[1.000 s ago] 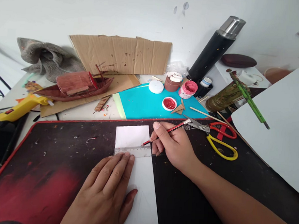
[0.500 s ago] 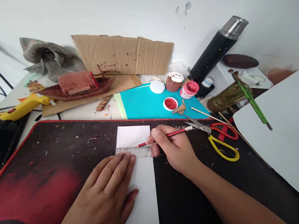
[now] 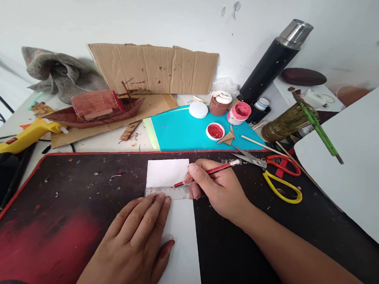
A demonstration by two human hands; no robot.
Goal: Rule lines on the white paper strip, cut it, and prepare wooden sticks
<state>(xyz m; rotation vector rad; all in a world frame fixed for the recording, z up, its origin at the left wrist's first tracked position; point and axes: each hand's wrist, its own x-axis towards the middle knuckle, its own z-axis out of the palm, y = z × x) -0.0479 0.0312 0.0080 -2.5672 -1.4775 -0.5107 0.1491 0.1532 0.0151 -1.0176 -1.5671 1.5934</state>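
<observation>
A strip of white paper point(image 3: 185, 241) lies lengthwise on the dark mat. Across its upper part rests a clear ruler point(image 3: 180, 193). My left hand point(image 3: 137, 235) lies flat, its fingertips pressing the ruler down and its thumb on the paper. My right hand point(image 3: 220, 189) grips a red and black pencil point(image 3: 220, 169) between thumb and fingers. The pencil's tip touches the paper along the ruler's upper edge. Curled lower fingers of that hand rest at the ruler's right end.
Scissors point(image 3: 270, 165) lie open right of my right hand. Paint jars point(image 3: 239, 114) and a paint-filled lid point(image 3: 215, 131) stand on a blue sheet point(image 3: 177, 132). A model boat point(image 3: 94, 109) and a yellow glue gun point(image 3: 27, 137) are at left. A black flask point(image 3: 269, 63) stands behind.
The pencil tip has moved very slightly to the right along the ruler's edge. My left hand and the ruler stay in place on the paper; the view shifts a little.
</observation>
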